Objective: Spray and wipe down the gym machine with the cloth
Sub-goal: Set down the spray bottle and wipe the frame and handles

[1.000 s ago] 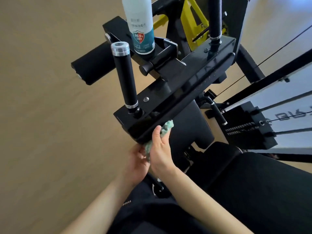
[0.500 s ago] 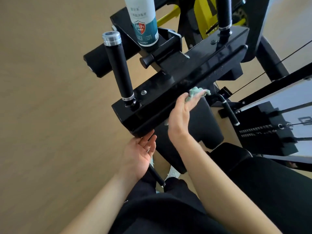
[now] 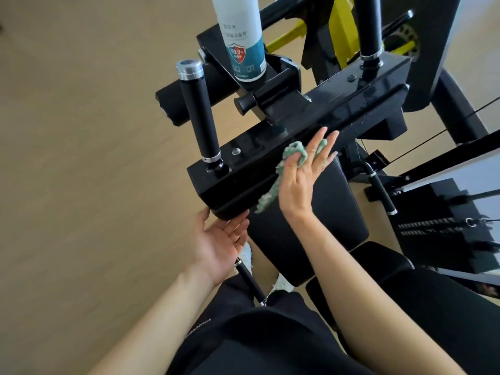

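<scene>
Right grip: your right hand [image 3: 303, 174] has the green cloth [image 3: 286, 163] pinched under the thumb, the other fingers [image 3: 319, 139] stretched out flat along the near face of the black beam [image 3: 297, 142].
Left grip: your left hand [image 3: 219, 242] is open, palm up, fingers spread, holding nothing. The fingertips touch the underside of the beam's near corner.
Cloth: bunched at the top by your thumb, with a ragged tail hanging down past the beam's lower edge, in front of the black pad [image 3: 319, 212].
Spray bottle: white and teal, a 99.9% shield on the label [image 3: 242, 47]. It stands upright on the machine's black bracket behind the beam, well apart from both hands. The top is cut off by the frame.
Gym machine: glossy black beam running diagonally, with small droplets on its far end near the right upright handle [image 3: 369, 28].
Left upright handle: black with a silver cap [image 3: 200, 112], bolted to the beam's near end, just left of the cloth hand.
Weight stack: off to the right [image 3: 443, 220], cables running out to it.
Floor: tan wood [image 3: 81, 158].
You: black shorts [image 3: 257, 334], white shoes just visible below the pad.
</scene>
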Demonstrator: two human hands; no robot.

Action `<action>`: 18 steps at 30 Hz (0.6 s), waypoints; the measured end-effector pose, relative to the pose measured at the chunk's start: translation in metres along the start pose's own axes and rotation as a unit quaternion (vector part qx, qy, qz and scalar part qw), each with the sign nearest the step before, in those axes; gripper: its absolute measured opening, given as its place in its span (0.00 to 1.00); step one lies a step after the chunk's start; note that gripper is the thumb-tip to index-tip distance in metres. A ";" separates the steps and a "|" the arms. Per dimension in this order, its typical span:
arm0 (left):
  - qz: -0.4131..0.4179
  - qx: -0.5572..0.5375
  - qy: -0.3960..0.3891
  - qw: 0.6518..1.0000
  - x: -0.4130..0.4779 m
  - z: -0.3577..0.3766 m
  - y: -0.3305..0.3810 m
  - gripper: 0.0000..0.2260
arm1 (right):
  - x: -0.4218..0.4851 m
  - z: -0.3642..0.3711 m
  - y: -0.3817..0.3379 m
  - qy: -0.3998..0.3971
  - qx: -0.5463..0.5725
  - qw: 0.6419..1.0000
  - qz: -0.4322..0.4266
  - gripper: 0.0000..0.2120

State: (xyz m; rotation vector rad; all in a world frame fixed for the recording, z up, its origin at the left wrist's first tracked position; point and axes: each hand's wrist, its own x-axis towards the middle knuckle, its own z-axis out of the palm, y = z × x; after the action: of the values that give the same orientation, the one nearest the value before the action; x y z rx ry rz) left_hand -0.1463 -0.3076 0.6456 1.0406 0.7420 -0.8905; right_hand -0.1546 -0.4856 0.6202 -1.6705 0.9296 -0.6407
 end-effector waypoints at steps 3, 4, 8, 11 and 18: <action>0.004 0.025 -0.005 1.000 -0.002 0.000 0.000 0.25 | 0.005 0.004 -0.007 0.045 0.025 0.998 0.027 0.31; 0.008 0.040 -0.004 0.999 -0.003 0.000 0.000 0.25 | -0.001 0.008 -0.011 0.053 0.032 0.997 0.036 0.31; 0.102 0.097 0.038 0.989 -0.002 0.004 -0.001 0.19 | -0.052 0.031 -0.015 -0.016 0.011 1.000 0.007 0.32; 0.239 0.149 0.033 0.959 -0.010 0.007 0.004 0.16 | -0.096 0.045 -0.003 -0.081 -0.073 0.992 -0.070 0.32; 0.386 0.216 -0.017 0.897 0.002 0.006 0.039 0.34 | -0.050 0.029 0.001 -0.016 -0.111 0.990 -0.084 0.32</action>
State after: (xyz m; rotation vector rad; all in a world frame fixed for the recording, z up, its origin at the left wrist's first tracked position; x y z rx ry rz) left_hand -0.1101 -0.3043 0.6615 1.5535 0.0453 -0.3695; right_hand -0.1593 -0.4285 0.6128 -1.9682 0.8682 -0.6399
